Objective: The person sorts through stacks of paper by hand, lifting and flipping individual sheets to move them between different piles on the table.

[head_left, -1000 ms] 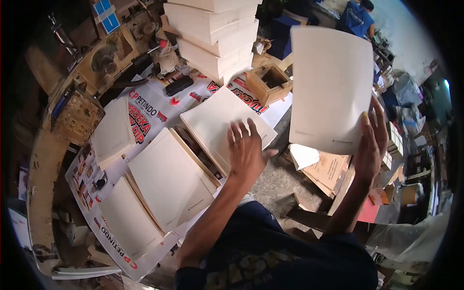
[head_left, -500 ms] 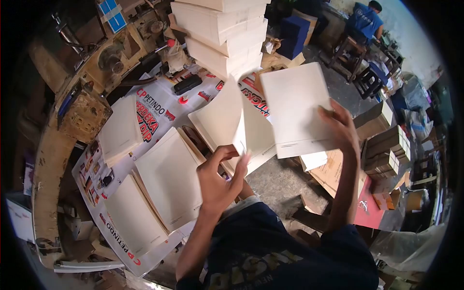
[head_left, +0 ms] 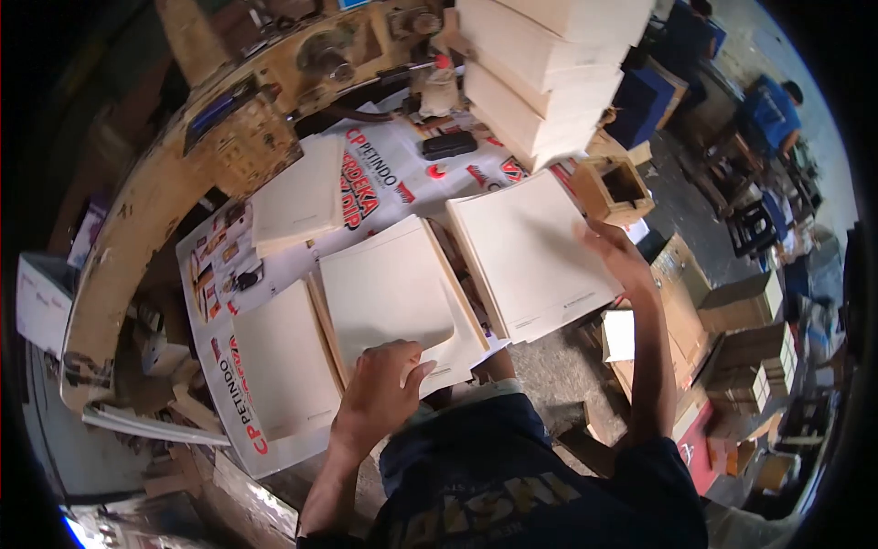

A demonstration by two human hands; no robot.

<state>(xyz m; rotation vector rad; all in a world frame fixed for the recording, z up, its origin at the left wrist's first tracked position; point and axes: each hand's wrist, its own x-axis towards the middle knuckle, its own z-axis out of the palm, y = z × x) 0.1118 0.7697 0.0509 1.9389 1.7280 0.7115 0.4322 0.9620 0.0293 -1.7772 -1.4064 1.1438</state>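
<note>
My left hand (head_left: 386,377) pinches the near corner of the top paper sheet (head_left: 389,288) on the middle stack, and that corner curls up off the pile. Fingers of my right hand (head_left: 617,256) lie along the right edge of the right paper stack (head_left: 530,256), slightly blurred. Small printed lines run along the near edge of its top sheet. Left of the middle pile lies another paper stack (head_left: 283,361), and a further paper stack (head_left: 300,192) sits farther back on the printed table cover (head_left: 380,188).
A tall pile of paper blocks (head_left: 549,82) rises at the back beside a wooden box (head_left: 613,188). A black object (head_left: 449,145) lies on the cover. Worn machinery (head_left: 247,137) borders the left. Cardboard boxes (head_left: 741,389) stand at right; a person in blue (head_left: 773,114) sits beyond.
The sheet from my right hand now lies on the right stack. My left hand has moved from the right stack's corner to the middle stack, lifting a sheet corner. The view has shifted.
</note>
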